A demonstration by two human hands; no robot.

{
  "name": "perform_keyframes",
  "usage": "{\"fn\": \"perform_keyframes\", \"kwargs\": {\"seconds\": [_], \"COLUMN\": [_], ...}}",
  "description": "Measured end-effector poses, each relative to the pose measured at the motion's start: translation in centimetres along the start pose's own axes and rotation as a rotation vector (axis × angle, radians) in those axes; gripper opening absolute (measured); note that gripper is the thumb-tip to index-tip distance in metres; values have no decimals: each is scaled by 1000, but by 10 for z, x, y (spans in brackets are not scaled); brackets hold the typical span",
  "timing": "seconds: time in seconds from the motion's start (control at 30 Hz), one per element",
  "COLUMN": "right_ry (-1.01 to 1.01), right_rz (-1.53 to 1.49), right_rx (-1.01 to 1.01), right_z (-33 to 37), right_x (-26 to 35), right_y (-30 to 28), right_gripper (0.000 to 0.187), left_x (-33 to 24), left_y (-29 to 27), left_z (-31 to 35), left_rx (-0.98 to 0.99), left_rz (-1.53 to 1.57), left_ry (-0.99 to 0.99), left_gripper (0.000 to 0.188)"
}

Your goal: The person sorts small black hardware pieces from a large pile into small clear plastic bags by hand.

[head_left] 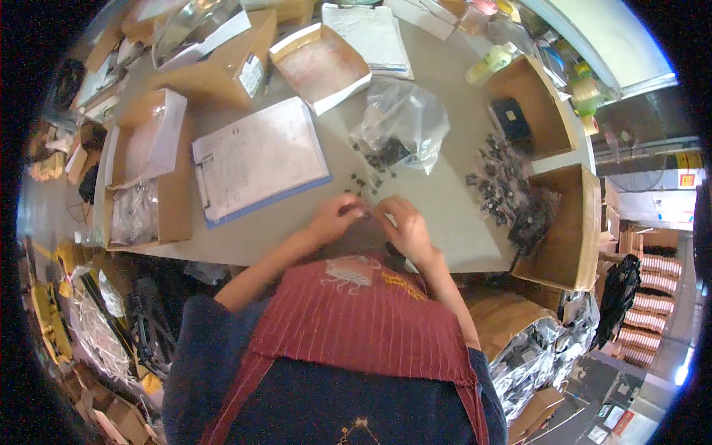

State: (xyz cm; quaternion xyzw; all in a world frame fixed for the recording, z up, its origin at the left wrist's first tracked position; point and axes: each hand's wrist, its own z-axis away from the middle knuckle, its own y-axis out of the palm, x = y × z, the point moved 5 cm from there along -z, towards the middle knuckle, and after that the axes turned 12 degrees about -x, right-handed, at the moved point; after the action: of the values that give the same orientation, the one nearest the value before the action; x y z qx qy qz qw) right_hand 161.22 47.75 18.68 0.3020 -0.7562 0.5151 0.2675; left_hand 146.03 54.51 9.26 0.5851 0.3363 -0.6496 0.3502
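Note:
At the table's near edge my left hand [335, 216] and my right hand [406, 228] almost meet, fingers bent in a pinch. A small dark piece [345, 210] shows at the fingers of my left hand; its kind is too small to tell. Whatever the right fingertips grip is hidden. Just beyond my hands, small black parts [361, 182] lie loose on the table. They trail from a clear plastic bag [409, 119], which lies with more black parts at its mouth. Left of the hands is a blue clipboard [323, 180] with white paper sheets [259, 152].
Many black parts [495, 178] are heaped at the right, beside an open cardboard box [567, 222]. Behind it another box [545, 96] stands near a black box-shaped item [512, 119]. A shallow white-edged carton [319, 67] and a tall carton [144, 215] with plastic bags stand farther left.

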Motion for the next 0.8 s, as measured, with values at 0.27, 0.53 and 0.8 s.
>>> {"fn": "perform_keyframes", "kwargs": {"seconds": [0.27, 0.53, 0.8], "right_ry": [165, 248, 507], "right_rz": [-49, -131, -364], "right_rx": [-130, -1, 31], "right_z": [2, -1, -5], "right_x": [-2, 1, -10], "right_y": [4, 10, 6], "right_gripper": [13, 13, 16], "left_x": [-40, -42, -76], "left_y": [-7, -11, -18], "left_z": [-5, -11, -46], "left_rx": [-20, -22, 46], "left_rz": [-370, -345, -237], "left_ry": [76, 257, 246], "left_gripper": [21, 16, 16]}}
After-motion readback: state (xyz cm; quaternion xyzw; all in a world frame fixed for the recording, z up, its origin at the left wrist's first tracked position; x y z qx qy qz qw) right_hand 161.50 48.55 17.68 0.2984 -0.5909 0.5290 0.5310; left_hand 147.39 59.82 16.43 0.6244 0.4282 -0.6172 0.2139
